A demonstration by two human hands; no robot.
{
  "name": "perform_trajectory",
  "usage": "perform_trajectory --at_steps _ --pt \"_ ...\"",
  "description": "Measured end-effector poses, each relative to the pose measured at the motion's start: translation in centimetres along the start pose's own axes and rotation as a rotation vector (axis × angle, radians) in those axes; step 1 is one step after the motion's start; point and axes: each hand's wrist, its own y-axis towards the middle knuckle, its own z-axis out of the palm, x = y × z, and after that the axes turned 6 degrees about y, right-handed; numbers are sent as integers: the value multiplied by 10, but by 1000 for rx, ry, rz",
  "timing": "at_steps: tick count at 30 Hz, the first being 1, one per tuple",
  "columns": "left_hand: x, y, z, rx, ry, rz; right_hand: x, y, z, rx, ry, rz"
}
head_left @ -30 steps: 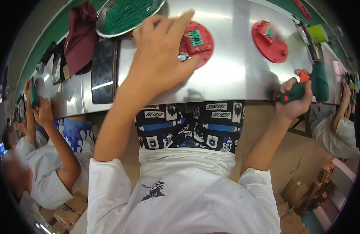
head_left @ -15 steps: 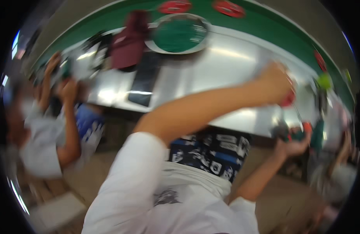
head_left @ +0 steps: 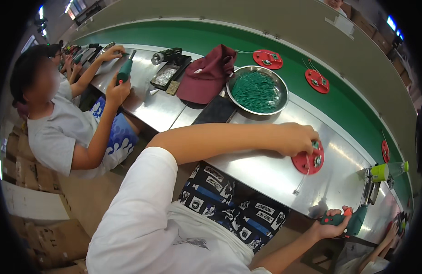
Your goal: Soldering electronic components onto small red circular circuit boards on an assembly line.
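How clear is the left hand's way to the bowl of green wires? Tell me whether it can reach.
Probably yes: the left hand is at the red disc, but the bowl sits nearby, open-topped, with nothing visible between hand and bowl.

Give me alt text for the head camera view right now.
Person's left hand over a red disc on a metal table, right hand gripping a green power tool. Beyond are a bowl of green wires and a maroon cap; a co-worker at left.

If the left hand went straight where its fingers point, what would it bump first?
The left hand would probably meet the nearest red disc; whether they already touch is unclear.
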Motion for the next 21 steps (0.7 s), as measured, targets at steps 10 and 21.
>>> perform_trajectory --at_steps 10,21 --pt "164 71 -63 -199 518 -764 -2 -4 3 -138 -47 -85" --pt "168 42 -102 -257 -102 -534 -1 -4 31 -165 20 -57"
